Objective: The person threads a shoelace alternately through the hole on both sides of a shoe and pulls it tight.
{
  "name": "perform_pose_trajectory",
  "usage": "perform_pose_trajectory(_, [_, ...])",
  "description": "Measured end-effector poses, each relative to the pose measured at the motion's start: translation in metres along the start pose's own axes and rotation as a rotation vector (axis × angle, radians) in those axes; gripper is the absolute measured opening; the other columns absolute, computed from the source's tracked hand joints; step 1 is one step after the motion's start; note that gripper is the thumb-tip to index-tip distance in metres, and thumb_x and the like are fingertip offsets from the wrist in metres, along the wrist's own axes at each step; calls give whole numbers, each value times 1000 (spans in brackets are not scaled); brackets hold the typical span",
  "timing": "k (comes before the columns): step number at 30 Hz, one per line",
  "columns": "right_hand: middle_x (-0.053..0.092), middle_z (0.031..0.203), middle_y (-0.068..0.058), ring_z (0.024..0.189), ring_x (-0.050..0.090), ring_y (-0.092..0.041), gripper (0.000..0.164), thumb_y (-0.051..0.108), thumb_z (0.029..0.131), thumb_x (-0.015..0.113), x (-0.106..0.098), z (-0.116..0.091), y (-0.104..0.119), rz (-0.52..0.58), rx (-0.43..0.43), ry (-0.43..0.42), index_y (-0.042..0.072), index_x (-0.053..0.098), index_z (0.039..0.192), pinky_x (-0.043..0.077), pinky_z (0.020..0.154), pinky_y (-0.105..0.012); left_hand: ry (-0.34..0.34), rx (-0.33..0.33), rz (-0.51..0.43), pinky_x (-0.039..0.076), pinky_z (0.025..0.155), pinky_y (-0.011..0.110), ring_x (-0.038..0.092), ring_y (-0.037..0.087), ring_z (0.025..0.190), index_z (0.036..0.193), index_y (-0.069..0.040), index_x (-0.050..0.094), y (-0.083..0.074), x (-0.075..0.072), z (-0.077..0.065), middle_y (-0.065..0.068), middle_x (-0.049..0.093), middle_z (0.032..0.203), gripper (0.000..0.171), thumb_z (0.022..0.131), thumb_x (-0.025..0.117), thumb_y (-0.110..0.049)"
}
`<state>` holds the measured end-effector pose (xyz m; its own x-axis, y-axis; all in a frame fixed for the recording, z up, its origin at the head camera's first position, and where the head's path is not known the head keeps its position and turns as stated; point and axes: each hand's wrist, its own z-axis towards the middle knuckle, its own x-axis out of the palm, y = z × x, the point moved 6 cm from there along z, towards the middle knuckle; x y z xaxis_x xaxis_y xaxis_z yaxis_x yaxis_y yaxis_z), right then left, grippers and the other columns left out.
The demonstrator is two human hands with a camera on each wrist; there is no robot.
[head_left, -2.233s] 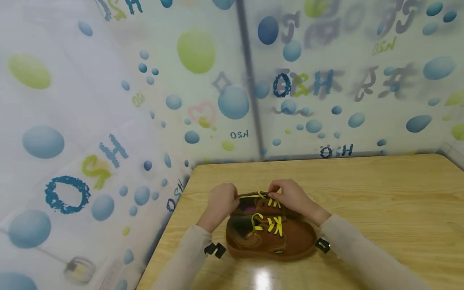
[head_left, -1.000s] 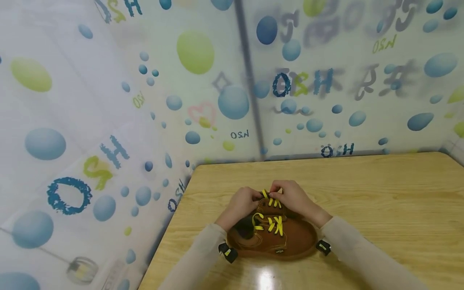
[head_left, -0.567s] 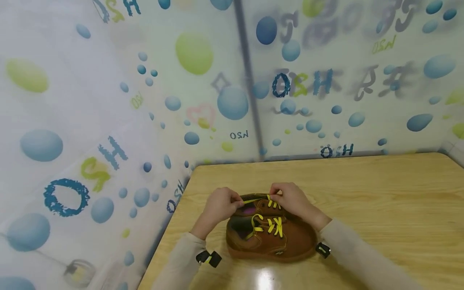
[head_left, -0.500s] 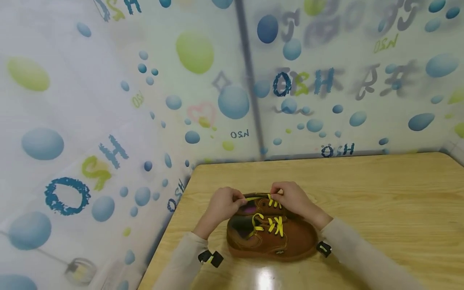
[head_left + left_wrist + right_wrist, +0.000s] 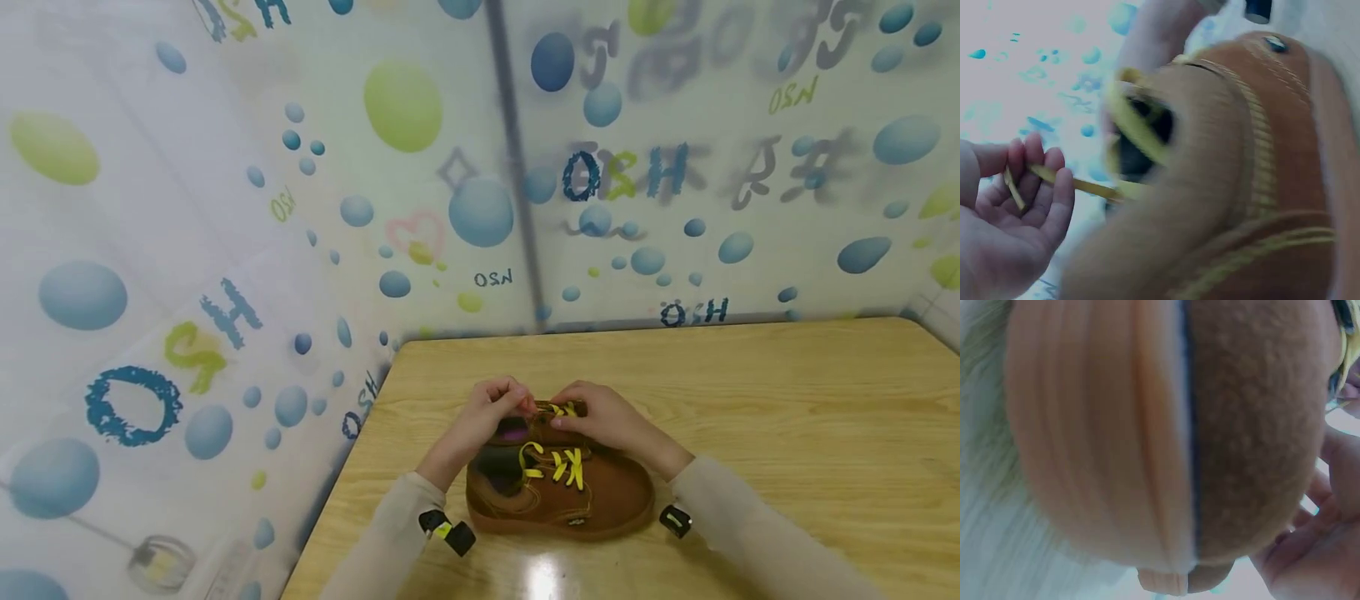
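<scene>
Two brown shoes with yellow laces lie side by side on the wooden table [image 5: 787,417]. My left hand [image 5: 483,412] is raised over the opening of the far shoe [image 5: 551,431]. In the left wrist view it pinches a yellow shoelace [image 5: 1092,189] between thumb and fingers, the short end hanging by the palm. My right hand [image 5: 611,421] holds the far shoe near its lacing, thumb on the near side and fingers on the far side, hiding the toe. The near shoe [image 5: 618,492] is untouched, its own lace looped loosely at the top eyelets.
A patterned wall [image 5: 637,108] rises behind the table and another wall [image 5: 150,250] closes in its left side. A black wrist camera [image 5: 447,532] sits by the left cuff and another wrist camera [image 5: 676,521] by the right cuff, close to the near shoe.
The left hand, which stretched the lace leftward half a second ago, has moved right and turned palm-up. The right hand has changed from pinching the lace to spreading across the far shoe.
</scene>
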<state>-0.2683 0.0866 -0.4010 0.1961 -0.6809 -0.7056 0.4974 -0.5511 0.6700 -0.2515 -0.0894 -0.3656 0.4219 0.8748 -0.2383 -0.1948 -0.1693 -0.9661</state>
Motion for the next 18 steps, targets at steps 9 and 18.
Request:
perform_pose_trajectory(9, [68,121,-3,112,65,-25,43,44,92,67,-4,-4,-2,-66,5,9,16,68,125,51,95,-48,-15,-59,27,56,92,32,70,17,96,106,6,67,-1,-9,-1,6,71,98,39,103,53,-30])
perform_pose_trajectory(18, [61,125,-7,99,65,-21,31,32,90,73,-2,-10,21,-201,-160,-120,20,72,119,54,80,-39,-19,30,183,57,78,27,70,33,93,121,-11,69,-6,-10,-7,17,74,109,28,99,61,-24])
